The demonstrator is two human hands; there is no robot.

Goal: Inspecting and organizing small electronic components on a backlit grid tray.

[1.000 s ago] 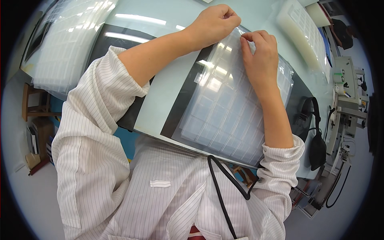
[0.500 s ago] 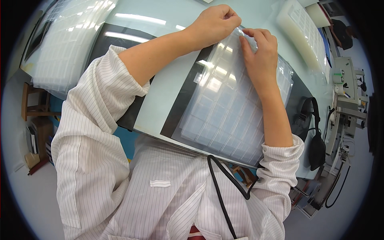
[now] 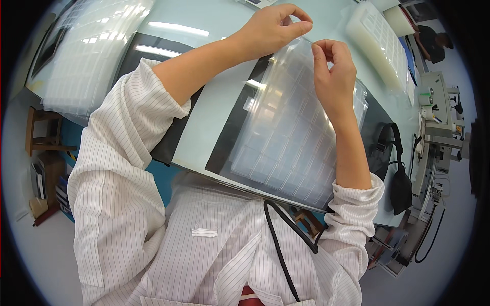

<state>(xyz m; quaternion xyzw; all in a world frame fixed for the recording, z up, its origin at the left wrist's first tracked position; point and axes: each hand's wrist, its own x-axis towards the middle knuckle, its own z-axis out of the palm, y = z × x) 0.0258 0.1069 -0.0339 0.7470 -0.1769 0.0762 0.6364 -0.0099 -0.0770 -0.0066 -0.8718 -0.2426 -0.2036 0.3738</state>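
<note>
A stack of clear plastic pocket sheets (image 3: pixel 278 148), marked with a grid of small rectangles, lies on a black mat (image 3: pixel 224 140) in front of me. My left hand (image 3: pixel 275 29) is at the far corner of the stack, thumb and forefinger pinched together at the thin film there. Just to its right, my right hand (image 3: pixel 335 74) also pinches, thumb against forefinger, at the edge of the clear sheet. The film between the fingertips is thin and full of glare, so how many layers each hand grips cannot be made out.
Another pile of clear pocket sheets (image 3: pixel 84 66) lies at the left. A thick whitish stack (image 3: pixel 375 43) stands at the far right. Near the right edge are a black strap with a pouch (image 3: pixel 401 191). Beyond it is a bench machine (image 3: pixel 439 109). A person (image 3: pixel 434 43) is at far right.
My right hand's thumb and fingers, apart before, have come together at the film edge. My left hand has moved slightly right. The top sheets have shifted a little.
</note>
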